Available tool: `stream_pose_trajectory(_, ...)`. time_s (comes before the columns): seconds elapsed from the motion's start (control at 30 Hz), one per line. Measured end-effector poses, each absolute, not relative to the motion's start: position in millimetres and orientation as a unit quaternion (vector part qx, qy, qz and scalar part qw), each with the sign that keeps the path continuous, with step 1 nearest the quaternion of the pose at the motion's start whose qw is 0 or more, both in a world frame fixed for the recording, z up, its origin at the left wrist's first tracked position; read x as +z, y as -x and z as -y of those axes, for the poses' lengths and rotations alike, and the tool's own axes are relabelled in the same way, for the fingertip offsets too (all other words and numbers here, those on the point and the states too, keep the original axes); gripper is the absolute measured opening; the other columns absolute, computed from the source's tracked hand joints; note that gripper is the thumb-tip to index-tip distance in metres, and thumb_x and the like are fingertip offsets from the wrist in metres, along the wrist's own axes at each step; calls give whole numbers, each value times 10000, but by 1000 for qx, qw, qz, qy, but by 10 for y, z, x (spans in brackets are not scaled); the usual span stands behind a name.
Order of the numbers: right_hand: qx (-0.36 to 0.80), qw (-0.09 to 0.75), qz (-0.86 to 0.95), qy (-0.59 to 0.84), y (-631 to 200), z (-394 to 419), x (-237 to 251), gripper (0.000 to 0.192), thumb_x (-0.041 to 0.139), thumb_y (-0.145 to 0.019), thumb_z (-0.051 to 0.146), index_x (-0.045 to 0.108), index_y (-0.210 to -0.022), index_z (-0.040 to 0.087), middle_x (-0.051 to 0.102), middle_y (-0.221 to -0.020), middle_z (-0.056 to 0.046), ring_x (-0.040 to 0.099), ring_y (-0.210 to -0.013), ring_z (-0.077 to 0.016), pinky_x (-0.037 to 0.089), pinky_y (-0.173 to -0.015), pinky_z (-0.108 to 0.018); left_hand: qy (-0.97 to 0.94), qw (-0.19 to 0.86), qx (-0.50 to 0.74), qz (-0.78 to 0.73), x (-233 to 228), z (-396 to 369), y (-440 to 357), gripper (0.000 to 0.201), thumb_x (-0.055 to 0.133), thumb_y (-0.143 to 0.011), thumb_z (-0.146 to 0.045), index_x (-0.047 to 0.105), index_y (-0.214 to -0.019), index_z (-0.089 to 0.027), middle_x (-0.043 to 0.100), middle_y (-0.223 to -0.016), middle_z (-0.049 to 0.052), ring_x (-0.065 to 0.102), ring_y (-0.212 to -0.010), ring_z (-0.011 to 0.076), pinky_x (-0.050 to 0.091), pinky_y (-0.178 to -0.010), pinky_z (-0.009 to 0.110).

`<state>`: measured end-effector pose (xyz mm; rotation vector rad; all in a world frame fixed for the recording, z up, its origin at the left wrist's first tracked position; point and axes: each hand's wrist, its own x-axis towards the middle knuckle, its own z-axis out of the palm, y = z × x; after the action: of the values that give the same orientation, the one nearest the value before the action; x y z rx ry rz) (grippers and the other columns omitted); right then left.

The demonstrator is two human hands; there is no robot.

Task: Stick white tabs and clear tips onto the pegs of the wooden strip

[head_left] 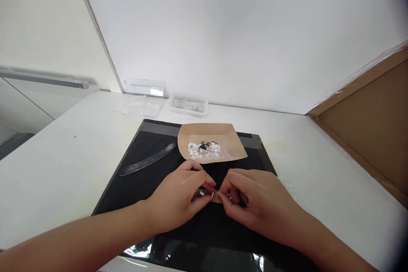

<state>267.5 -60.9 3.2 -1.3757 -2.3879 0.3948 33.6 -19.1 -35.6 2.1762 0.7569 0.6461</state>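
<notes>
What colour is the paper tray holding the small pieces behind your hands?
Light brown, kraft-like; the paper tray shows plainly in the head view.

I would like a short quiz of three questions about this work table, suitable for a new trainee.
1. True or false: the brown paper tray holding small white pieces lies on the black rectangular mat.
2. Which lies left of the tray: (a) a long flat grey strip, (b) a red cup, (c) a blue pen?
3. Fill in: the left hand and the right hand meet over a small brownish piece with tiny ____ parts.

Key: 1 true; 2 a; 3 white.
</notes>
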Motion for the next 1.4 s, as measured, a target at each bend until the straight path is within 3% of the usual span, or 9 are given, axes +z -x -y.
stream_pose_trajectory(0.27, 131, 189, 844, 484, -2691, 607, 40, 110, 657, -927, 198, 615, -835, 241, 614, -685, 75, 546, -594, -105, 329, -582, -267, -830, 388, 253, -310, -381, 201, -333, 164, 771, -922, -167, 706, -1071, -189, 753, -1011, 61, 652, -1121, 212, 604, -831, 279)
stream_pose_trajectory(0.67, 130, 181, 852, 474, -2653, 611, 1, 92, 634, -948, 189, 620, -876, 243, 605, -700, 72, 535, -605, -111, 315, -593, -276, -815, 382, 254, -355, -360, 238, -344, 104, 774, -914, -191, 734, -1002, -229, 717, -938, 29, 661, -1003, 199, 578, -786, 274)
stream_pose_trajectory(1.4, 117, 162, 861, 467, -2592, 634, 31, 118, 642, -945, 179, 644, -833, 218, 633, -731, 48, 528, -614, -121, 308, -595, -292, -817, 380, 268, -342, -348, 226, -368, 126, 788, -872, -127, 726, -932, -219, 732, -895, 13, 624, -992, 204, 542, -763, 276)
